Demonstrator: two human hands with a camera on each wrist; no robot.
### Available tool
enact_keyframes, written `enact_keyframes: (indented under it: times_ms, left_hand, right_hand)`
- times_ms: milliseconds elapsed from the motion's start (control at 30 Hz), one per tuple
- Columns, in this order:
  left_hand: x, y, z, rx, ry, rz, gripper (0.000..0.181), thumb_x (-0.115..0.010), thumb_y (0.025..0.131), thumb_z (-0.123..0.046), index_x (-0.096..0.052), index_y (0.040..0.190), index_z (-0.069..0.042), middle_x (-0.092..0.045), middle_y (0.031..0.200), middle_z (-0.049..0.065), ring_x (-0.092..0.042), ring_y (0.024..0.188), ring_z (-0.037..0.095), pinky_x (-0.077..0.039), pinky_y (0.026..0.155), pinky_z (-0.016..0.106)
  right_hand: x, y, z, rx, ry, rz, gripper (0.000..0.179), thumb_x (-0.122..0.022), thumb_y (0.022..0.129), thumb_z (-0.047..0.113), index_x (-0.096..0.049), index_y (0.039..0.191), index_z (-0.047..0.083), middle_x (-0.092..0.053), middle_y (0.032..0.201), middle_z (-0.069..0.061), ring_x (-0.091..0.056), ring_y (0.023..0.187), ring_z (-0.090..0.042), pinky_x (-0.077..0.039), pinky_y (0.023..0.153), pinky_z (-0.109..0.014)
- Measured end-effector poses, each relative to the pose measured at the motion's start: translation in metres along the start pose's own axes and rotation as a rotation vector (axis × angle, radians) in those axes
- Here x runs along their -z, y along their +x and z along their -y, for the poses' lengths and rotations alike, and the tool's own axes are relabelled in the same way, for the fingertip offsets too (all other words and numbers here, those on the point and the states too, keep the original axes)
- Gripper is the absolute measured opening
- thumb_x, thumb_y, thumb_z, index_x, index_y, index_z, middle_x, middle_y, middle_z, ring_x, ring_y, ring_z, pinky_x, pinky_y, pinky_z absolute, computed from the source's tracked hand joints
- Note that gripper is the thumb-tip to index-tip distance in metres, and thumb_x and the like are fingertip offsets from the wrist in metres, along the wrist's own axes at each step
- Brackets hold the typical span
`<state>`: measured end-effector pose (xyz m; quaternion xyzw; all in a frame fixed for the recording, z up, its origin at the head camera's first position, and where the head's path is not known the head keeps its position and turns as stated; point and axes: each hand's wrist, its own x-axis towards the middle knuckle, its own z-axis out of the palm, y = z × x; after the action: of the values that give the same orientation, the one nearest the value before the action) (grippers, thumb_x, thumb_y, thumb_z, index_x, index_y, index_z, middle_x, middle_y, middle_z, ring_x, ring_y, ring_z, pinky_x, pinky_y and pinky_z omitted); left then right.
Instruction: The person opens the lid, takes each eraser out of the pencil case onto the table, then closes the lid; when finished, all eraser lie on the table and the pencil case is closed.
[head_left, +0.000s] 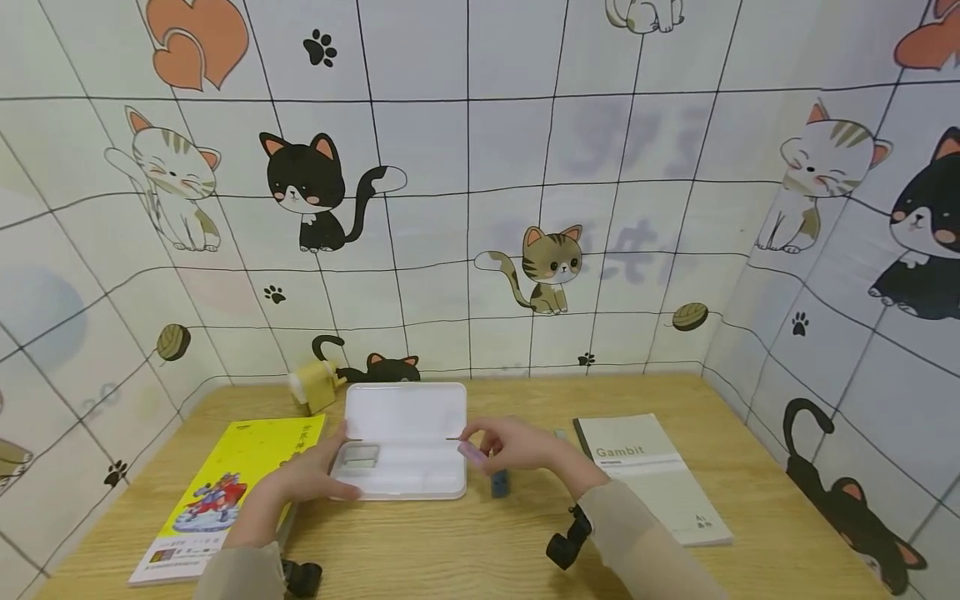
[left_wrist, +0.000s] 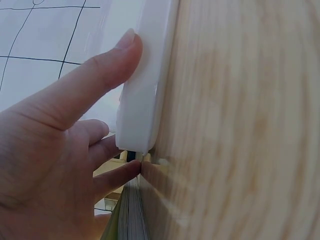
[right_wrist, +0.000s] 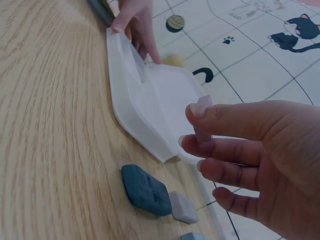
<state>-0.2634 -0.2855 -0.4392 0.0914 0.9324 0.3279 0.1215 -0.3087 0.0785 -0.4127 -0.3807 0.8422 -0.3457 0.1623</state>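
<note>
A white pencil case (head_left: 442,477) lies on the table with its lid (head_left: 406,410) raised at the back. Pale small pieces (head_left: 361,459) sit in its left compartment. My left hand (head_left: 303,475) grips the case's left end, thumb along the front wall and fingers spread behind the corner. Off the right end of the case, my right hand (head_left: 517,443) pinches a small lilac eraser (right_wrist: 203,120) between thumb and index finger, the other fingers loosely bent. A dark blue eraser (right_wrist: 146,190) lies on the table below that hand, beside a greyish eraser (right_wrist: 183,207) and a light blue one (right_wrist: 193,236).
A yellow book (head_left: 225,492) lies left of the case, partly under my left forearm. To the right is a pale notebook (head_left: 652,479) marked Gambit. A yellow object (head_left: 315,386) stands at the back left, before a cat-patterned curtain (head_left: 420,208).
</note>
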Motion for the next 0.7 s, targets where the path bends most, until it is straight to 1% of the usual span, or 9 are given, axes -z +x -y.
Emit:
enact_keyframes:
  times_ms: [67, 200, 433, 500, 700]
  left_hand:
    - [0.0, 0.0, -0.001, -0.002, 0.006, 0.001, 0.122, -0.085, 0.068, -0.043, -0.009, 0.154, 0.0, -0.011, 0.158, 0.024, -0.016, 0.142, 0.043, -0.015, 0.111, 0.062]
    - [0.001, 0.0, -0.001, -0.006, 0.02, 0.003, 0.122, -0.085, 0.069, -0.043, -0.009, 0.154, 0.0, -0.011, 0.158, 0.025, -0.017, 0.142, 0.044, -0.015, 0.111, 0.062]
    - [0.001, 0.001, 0.002, -0.014, 0.019, 0.016, 0.122, -0.084, 0.071, -0.043, -0.007, 0.154, 0.001, -0.009, 0.158, 0.026, -0.017, 0.141, 0.045, -0.015, 0.111, 0.063]
    - [0.001, 0.002, 0.002, -0.013, 0.022, 0.02, 0.122, -0.083, 0.071, -0.044, -0.006, 0.154, 0.001, -0.008, 0.158, 0.026, -0.017, 0.141, 0.045, -0.015, 0.111, 0.063]
    - [0.001, 0.001, -0.002, -0.018, 0.019, 0.029, 0.121, -0.083, 0.072, -0.043, -0.006, 0.153, 0.003, -0.007, 0.157, 0.028, -0.014, 0.141, 0.047, -0.013, 0.11, 0.064]
  right_hand:
    - [0.001, -0.006, -0.002, -0.012, 0.013, -0.024, 0.041, -0.069, 0.09, 0.016, -0.058, 0.128, 0.014, -0.066, 0.088, 0.007, -0.06, 0.075, -0.012, -0.049, 0.067, -0.029]
    - [0.005, -0.017, -0.006, -0.042, 0.024, -0.082, 0.045, -0.073, 0.085, 0.014, -0.057, 0.127, 0.016, -0.065, 0.086, 0.005, -0.057, 0.072, -0.014, -0.048, 0.065, -0.03]
    - [0.009, -0.036, -0.012, -0.088, 0.042, -0.205, 0.047, -0.079, 0.081, 0.017, -0.056, 0.122, 0.01, -0.062, 0.079, 0.003, -0.055, 0.069, -0.015, -0.046, 0.062, -0.031]
    - [0.009, -0.042, -0.014, -0.104, 0.041, -0.239, 0.046, -0.08, 0.081, 0.018, -0.057, 0.12, 0.011, -0.061, 0.077, 0.002, -0.054, 0.068, -0.015, -0.046, 0.062, -0.03]
    - [0.009, -0.054, -0.02, -0.153, 0.035, -0.305, 0.044, -0.081, 0.08, 0.019, -0.057, 0.116, 0.01, -0.06, 0.076, 0.001, -0.055, 0.065, -0.015, -0.047, 0.061, -0.029]
